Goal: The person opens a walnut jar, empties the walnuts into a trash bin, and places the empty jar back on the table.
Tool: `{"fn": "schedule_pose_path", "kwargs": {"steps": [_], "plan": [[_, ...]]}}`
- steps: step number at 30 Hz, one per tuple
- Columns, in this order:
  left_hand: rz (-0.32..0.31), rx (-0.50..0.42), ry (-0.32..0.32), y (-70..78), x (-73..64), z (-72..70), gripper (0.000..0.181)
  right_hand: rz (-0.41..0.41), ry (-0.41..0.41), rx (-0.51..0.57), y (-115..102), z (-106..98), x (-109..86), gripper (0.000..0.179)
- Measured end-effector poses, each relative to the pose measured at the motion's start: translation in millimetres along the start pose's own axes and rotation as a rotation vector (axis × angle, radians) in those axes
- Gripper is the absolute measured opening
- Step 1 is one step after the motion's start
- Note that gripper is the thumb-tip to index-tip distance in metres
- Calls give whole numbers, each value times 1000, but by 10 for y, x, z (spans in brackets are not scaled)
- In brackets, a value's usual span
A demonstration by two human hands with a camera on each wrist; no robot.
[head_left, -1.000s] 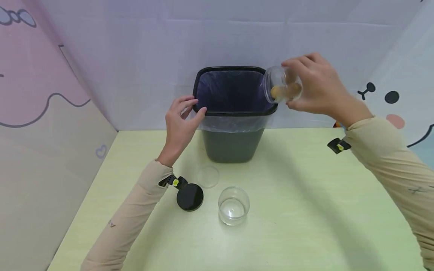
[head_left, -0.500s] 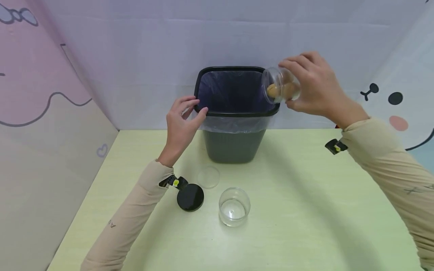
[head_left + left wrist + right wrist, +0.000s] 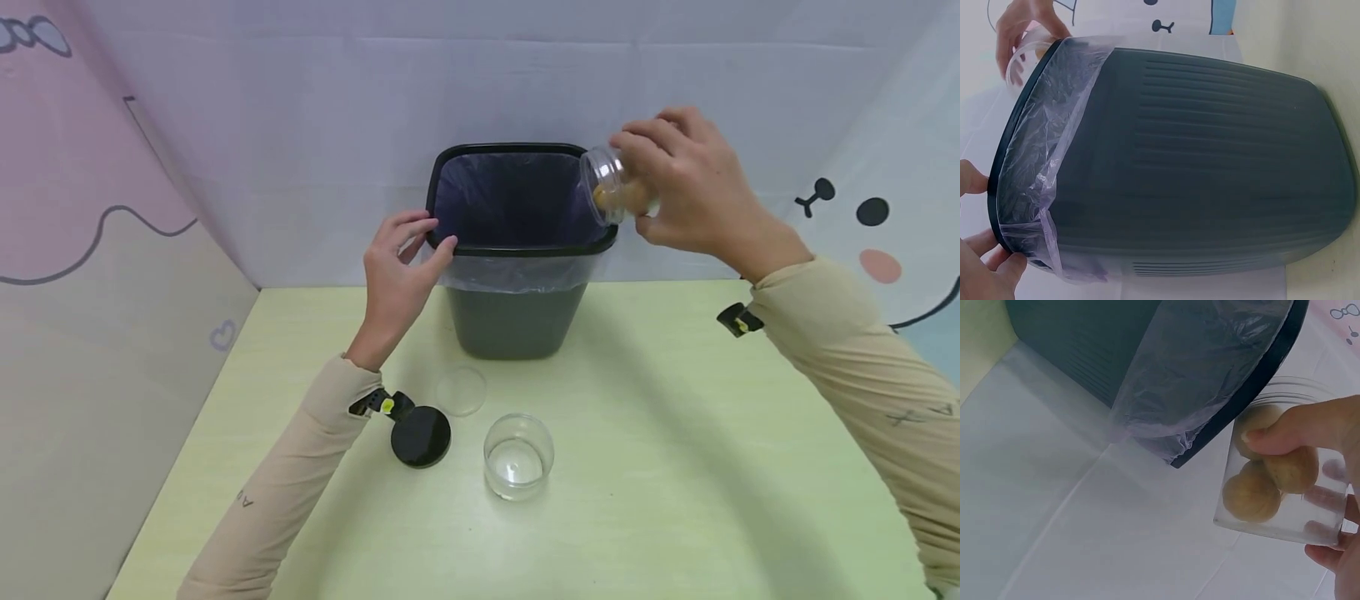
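A dark grey bin point(image 3: 517, 321) with a black rim and a clear plastic liner point(image 3: 1035, 156) stands against the back wall. My left hand point(image 3: 397, 267) holds the rim at its front left corner, thumb and fingers on either side. My right hand point(image 3: 693, 187) grips a clear jar point(image 3: 1279, 528) tipped sideways, its open mouth at the bin's right rim. Inside the jar lie round tan pieces point(image 3: 1252, 497) that look like walnuts. The thumb partly covers them in the right wrist view.
On the pale green table lie a black round lid point(image 3: 421, 437) and a thin clear disc point(image 3: 461, 392). An uncovered clear jar point(image 3: 517, 479) stands upright to their right. Printed cloth walls point(image 3: 300, 150) enclose the table at the back and sides.
My right hand has shifted slightly left with the tipped jar, and its mouth is nearer the bin opening. The round pieces stay inside the jar. My left hand stays on the rim.
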State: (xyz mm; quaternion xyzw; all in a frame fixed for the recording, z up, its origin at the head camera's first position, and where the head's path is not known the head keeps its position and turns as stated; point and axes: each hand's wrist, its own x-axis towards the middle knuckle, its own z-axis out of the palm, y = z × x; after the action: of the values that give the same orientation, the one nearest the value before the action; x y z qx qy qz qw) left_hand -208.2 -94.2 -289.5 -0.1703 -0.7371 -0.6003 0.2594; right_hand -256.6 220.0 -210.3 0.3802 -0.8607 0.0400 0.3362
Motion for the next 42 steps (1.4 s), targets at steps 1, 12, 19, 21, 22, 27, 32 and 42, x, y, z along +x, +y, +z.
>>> {"fn": "schedule_pose_path", "kwargs": {"steps": [1, 12, 19, 21, 22, 27, 32, 42], "plan": [[1, 0, -1, 0, -2, -1, 30, -6, 2, -3, 0, 2, -2, 68], [1, -7, 3, 3, -19, -2, 30, -43, 1, -30, -35, 5, -2, 72], [5, -2, 2, 5, -22, -8, 30, -5, -16, -18, -54, -16, -2, 73], [9, -2, 3, 5, -23, -10, 30, 7, -17, -12, -58, -23, 1, 74], [12, 0, 4, 5, -24, -11, 30, 9, -17, -12, -60, -25, 5, 74], [20, 2, 7, 5, -27, -15, 29, -4, -12, -21, -64, -25, 21, 75], [9, 3, 2, 8, -28, -13, 30, -18, -8, -28, -65, -19, 24, 74], [7, 0, 4, 11, -36, -7, 30, -51, 6, -47, -45, 9, 31, 75]]}}
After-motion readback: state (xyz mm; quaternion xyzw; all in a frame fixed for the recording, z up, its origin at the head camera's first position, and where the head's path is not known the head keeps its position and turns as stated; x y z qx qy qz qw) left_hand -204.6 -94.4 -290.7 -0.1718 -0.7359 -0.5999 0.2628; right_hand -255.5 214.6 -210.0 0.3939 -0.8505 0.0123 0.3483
